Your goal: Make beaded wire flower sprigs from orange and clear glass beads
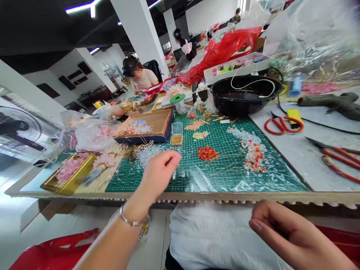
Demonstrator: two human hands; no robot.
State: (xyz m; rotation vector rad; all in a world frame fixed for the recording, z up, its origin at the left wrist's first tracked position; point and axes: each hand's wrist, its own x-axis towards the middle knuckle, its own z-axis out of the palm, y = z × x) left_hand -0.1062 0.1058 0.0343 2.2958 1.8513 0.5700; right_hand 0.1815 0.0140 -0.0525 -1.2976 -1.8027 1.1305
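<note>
My left hand [160, 174] reaches over the near edge of the green cutting mat [225, 165], its fingers curled together above a scatter of clear beads [149, 152]; what they pinch, if anything, is too small to see. My right hand [284, 232] sits below the table edge over my lap, fingers curled inward, its contents hidden. A pile of red beads [207, 153] and a strip of mixed red and white beads [253, 152] lie on the mat.
A brown tray [157, 125] and small bead boxes [177, 134] stand at the mat's far side, a black bowl [244, 93] behind. Red scissors [282, 125] and pliers [337, 155] lie at right. A gold tray [70, 176] of pink beads sits left. Other people work further back.
</note>
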